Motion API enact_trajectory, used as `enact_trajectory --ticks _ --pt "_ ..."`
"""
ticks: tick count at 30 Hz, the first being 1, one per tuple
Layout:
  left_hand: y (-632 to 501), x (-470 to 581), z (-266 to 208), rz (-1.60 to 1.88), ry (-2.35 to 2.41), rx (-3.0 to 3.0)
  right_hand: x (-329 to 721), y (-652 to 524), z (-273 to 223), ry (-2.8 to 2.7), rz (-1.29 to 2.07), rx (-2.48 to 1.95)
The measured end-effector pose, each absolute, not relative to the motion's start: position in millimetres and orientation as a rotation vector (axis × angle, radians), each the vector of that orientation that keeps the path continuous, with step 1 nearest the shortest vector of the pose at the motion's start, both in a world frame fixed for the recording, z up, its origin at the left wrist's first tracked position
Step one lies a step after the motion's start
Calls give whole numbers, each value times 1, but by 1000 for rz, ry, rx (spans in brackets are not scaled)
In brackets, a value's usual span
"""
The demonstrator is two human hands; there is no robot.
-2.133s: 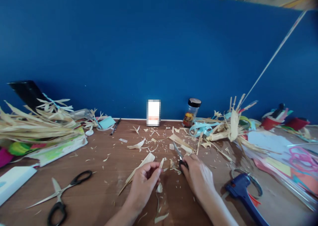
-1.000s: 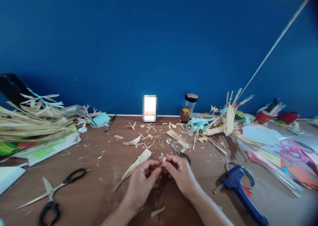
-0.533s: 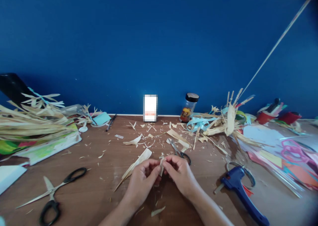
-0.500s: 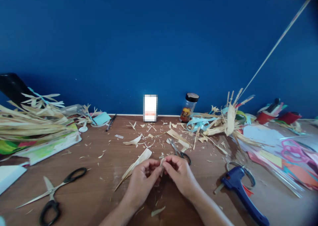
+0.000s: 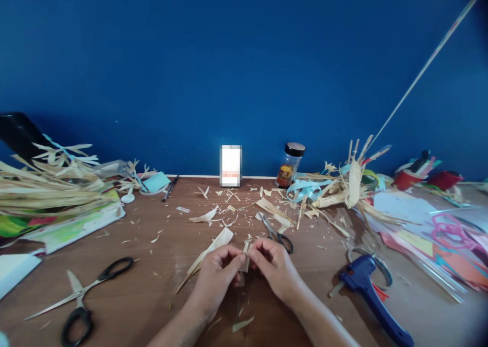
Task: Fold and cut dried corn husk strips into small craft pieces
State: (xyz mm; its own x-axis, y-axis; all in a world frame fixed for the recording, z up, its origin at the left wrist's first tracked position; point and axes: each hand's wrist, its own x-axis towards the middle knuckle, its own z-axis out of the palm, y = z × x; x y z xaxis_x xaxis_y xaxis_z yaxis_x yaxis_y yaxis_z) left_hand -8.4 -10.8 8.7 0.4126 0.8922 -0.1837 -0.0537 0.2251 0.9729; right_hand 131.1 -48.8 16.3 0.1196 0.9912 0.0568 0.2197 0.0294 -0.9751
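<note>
A small strip of dried husk is held between my two hands, low over the middle of the table. My left hand pinches it from the left with thumb and fingertips. From the other side, the thumb and forefinger of my right hand close on its right edge. A longer dried husk piece lies beside my left hand. Just beyond my right hand rest small scissors with dark handles, blades among husk scraps.
Large black-handled scissors lie spread at the left. At the right is a blue glue gun. Husk bundles pile up at the far left. A jar and a blurred bright screen stand by the blue wall.
My hands have drawn slightly apart at the fingertips, and more of the husk strip shows flat between them. Nothing else on the table has moved.
</note>
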Motion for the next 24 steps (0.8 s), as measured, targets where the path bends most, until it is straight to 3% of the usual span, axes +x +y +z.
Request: enact_trajectory --ticks 11,24 --pt "-3 -12 8 932 941 813 135 -45 12 -1036 1031 -1413" --pt "-3 -10 9 810 949 832 132 -46 16 -993 1112 -1307"
